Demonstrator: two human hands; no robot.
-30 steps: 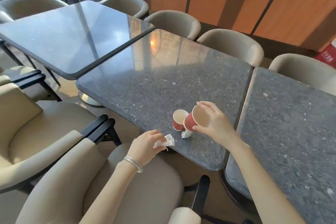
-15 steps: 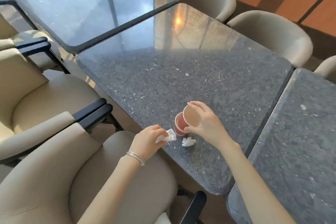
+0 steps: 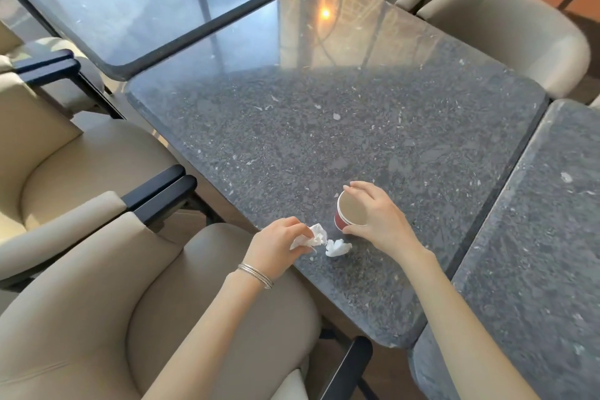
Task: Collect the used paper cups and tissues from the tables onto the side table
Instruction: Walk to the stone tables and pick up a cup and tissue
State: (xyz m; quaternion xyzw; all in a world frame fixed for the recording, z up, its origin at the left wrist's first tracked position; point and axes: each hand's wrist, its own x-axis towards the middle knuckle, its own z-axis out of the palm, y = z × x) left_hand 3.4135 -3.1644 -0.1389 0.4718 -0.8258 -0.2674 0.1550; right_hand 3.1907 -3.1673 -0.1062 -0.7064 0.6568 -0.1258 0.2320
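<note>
The red paper cup (image 3: 351,210), tilted a moment ago, is now standing on the speckled grey stone table (image 3: 324,140), the right hand (image 3: 380,221) gripping its rim. The left hand (image 3: 276,245) is pinching a crumpled white tissue (image 3: 313,235); a second crumpled tissue (image 3: 337,247) is lying just beside it.

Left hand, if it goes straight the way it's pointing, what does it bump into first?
Most likely the loose tissue on the table, just ahead of the left hand and its held tissue. The red cup stands beyond.
</note>
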